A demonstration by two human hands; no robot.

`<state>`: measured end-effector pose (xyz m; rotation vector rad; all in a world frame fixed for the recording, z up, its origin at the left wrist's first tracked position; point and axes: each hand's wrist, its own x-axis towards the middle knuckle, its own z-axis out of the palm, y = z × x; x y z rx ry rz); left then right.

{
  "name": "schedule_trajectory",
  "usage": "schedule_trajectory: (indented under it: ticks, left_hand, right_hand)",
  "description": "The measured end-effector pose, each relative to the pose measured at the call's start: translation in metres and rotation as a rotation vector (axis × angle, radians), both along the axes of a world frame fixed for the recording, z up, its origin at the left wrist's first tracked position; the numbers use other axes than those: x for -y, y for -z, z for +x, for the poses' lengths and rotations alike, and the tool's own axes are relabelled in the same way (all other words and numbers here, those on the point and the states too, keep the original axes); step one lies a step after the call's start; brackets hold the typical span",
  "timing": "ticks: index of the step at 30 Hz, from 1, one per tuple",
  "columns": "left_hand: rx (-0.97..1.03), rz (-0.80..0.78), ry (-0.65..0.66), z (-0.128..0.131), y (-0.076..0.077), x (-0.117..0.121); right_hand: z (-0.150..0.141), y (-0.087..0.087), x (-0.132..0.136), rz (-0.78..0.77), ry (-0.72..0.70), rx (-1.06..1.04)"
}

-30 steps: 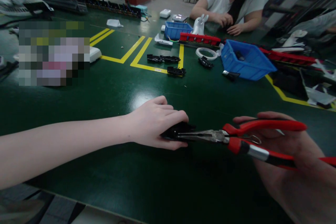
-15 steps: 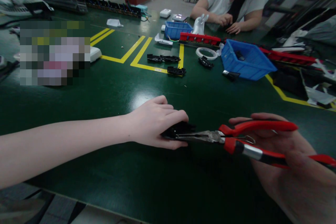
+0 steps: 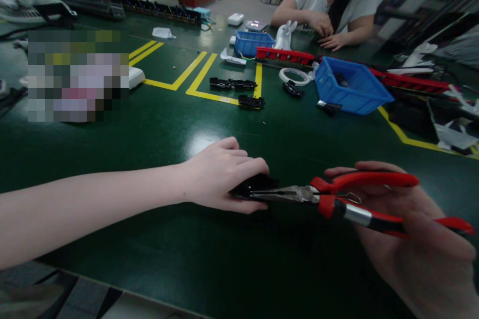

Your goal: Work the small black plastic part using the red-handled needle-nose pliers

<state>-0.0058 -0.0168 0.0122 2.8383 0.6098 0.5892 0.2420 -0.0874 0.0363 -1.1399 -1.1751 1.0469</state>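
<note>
My left hand (image 3: 224, 174) lies on the green table (image 3: 157, 124), its fingers curled over a small black plastic part (image 3: 258, 183) that it holds down. My right hand (image 3: 407, 229) grips red-handled needle-nose pliers (image 3: 337, 198). The metal jaws of the pliers point left and reach into the black part right beside my left fingertips. Most of the black part is hidden under my left hand.
Further back lie black plastic parts (image 3: 232, 83) on yellow floor-style lines, a white tape ring (image 3: 294, 76), two blue bins (image 3: 352, 85) and red strips (image 3: 285, 54). Another person's hands (image 3: 329, 35) work at the far side. Clutter fills the right edge.
My right hand has slid the pliers a little to the left, toward the black part. My left hand has stayed still. The other person's hands shifted slightly.
</note>
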Motion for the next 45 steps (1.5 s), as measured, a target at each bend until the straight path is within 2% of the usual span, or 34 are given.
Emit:
schedule_trajectory:
  ticks: [10, 19, 24, 29, 34, 45]
  left_hand:
    - [0.005, -0.013, 0.029, 0.001, 0.003, -0.001]
    - [-0.047, -0.019, 0.055, 0.002, 0.007, -0.004]
    - [-0.066, -0.042, 0.045, 0.002, 0.008, -0.004]
    - [-0.017, -0.036, 0.012, 0.001, 0.006, -0.003]
    - [0.011, -0.040, -0.006, 0.000, 0.005, -0.003]
    - [-0.017, -0.084, 0.092, 0.000, 0.005, -0.007]
  right_hand:
    - [0.002, 0.004, 0.001, 0.043, -0.018, -0.056]
    - [0.001, 0.000, 0.008, 0.112, 0.008, 0.024]
    - [-0.001, -0.001, 0.004, 0.015, 0.005, 0.003]
    - [-0.002, 0.001, -0.002, -0.085, 0.062, -0.079]
    - [-0.004, 0.002, -0.002, -0.117, 0.100, -0.091]
    - [0.000, 0.003, 0.004, 0.001, -0.034, -0.040]
